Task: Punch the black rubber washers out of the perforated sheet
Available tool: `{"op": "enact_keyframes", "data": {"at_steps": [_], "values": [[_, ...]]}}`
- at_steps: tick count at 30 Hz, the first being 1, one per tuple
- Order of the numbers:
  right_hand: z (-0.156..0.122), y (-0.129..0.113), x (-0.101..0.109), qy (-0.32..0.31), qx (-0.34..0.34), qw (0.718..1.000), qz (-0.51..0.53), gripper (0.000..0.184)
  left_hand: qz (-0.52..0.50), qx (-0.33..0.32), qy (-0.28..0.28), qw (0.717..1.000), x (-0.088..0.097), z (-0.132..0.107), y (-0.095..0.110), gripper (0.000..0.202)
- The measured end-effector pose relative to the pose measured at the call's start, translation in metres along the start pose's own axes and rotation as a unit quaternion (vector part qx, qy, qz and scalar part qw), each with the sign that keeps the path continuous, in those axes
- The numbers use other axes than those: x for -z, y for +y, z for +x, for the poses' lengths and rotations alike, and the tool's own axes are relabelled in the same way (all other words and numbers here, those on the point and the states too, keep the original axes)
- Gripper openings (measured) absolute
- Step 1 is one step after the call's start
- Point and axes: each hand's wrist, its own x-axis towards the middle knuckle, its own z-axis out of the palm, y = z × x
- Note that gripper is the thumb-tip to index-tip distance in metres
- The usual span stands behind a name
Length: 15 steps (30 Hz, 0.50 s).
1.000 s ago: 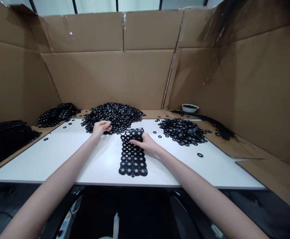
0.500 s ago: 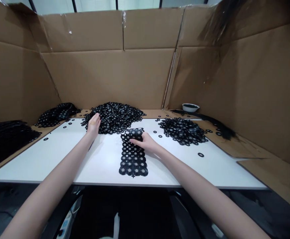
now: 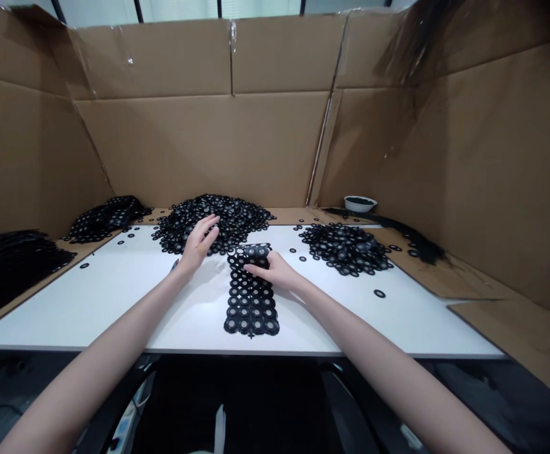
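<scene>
A strip of joined black rubber-looking rings [image 3: 252,309] lies on the white board in front of me, its far end folded over. My right hand [image 3: 277,271] grips that folded end at its right edge, with the thumb on top and the other fingers partly hidden behind it. To the left, my left hand [image 3: 200,246] is raised with the fingers apart and nothing visible in it. Behind it rises a big heap of loose black rings [image 3: 227,217].
A smaller ring heap [image 3: 348,249] lies to the right, with a single ring [image 3: 379,294] nearer me. A white bowl [image 3: 360,204] stands at the back right. Black stacked material [image 3: 14,268] and a dark bundle [image 3: 109,217] lie left. Cardboard walls [image 3: 199,145] surround the white board [image 3: 114,296].
My left hand has moved right, from the heap's left edge toward the strip, and its fingers have spread. My right hand and the strip stay in place.
</scene>
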Motion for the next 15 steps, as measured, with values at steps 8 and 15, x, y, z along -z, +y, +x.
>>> {"op": "enact_keyframes", "data": {"at_steps": [8, 15], "values": [[0.001, 0.003, 0.002, -0.009, 0.048, 0.999, -0.009, 0.029, 0.074, -0.111, -0.139, 0.981, -0.018, -0.022, 0.037, 0.026], [0.001, 0.002, 0.002, 0.001, 0.038, 0.999, -0.036, 0.027, 0.089, -0.123, -0.15, 0.977, -0.018, -0.021, 0.031, 0.025]]}}
